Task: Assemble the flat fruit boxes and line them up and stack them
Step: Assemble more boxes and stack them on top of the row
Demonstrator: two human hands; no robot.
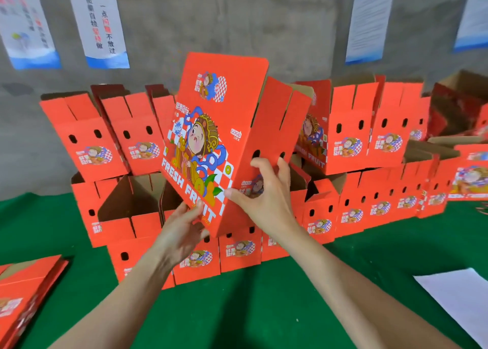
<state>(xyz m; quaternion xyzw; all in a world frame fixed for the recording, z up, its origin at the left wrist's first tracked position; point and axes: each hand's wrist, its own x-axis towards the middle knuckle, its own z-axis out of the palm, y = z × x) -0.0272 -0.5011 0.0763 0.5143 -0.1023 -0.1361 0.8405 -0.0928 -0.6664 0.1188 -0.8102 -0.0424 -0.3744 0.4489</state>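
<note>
While holding one opened fruit box (pixel 208 137) tilted in the air above the green table (pixel 264 309), gripping its lower corner with left hand (pixel 184 229), thumb on printed front, fingers curled behind. Clamping the narrow side panel with right hand (pixel 264 190), fingers bent and spread just under the two vent holes, thumb at the fold edge. Probably held by the bottom end like this to keep the folded base shut and the panels square, top flaps left standing open. Raised and leaning toward the stacked boxes (pixel 348 137), likely for setting on the upper tier; cannot tell the exact slot, hidden behind the held box itself. Lined up narrow side out in rows, likely to pack tight and stack level. Counting: one box in hands, two hands on it, two or three tiers of assembled boxes, well over a dozen, exact number unreadable through overlap and blur. One pile of flat boxes (pixel 23 295) at near left edge, probably kept in reach for the next pick, count unclear. One white sheet (pixel 462 303) at right. Four posters (pixel 97 23) on the wall (pixel 250 18)
</note>
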